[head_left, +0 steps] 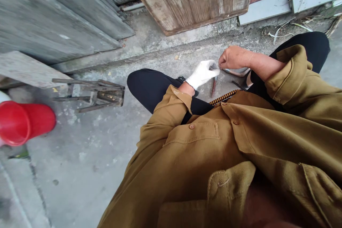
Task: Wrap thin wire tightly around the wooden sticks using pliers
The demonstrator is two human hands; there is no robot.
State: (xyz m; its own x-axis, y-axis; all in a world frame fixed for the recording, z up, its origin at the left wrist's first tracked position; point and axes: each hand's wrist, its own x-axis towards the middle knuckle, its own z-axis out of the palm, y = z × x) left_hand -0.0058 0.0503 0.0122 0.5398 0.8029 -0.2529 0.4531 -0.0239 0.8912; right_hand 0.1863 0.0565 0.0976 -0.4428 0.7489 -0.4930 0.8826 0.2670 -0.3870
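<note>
My left hand (204, 73), in a white glove, is curled with thumb and fingertips pinched together. Close beside it, my bare right hand (235, 57) is closed, its fingertips almost meeting the glove. Whatever the fingers pinch is too small or hidden to make out. A reddish-brown handle (213, 88) with a bluish end shows just below the gloved fingers; I cannot tell whether the glove touches it. Under my right wrist a curved, pale metal-looking rim (238, 72) is partly covered by the hand. Both hands are low between my bent knees, over the concrete.
A small wooden stool (98, 94) lies left of my knee, with a red bucket (40, 118) beyond it. A weathered wooden panel (197, 1) and grey boards (53, 14) stand ahead. Broken tiles (269, 5) are stacked at upper right, near dry straw strips (283, 34).
</note>
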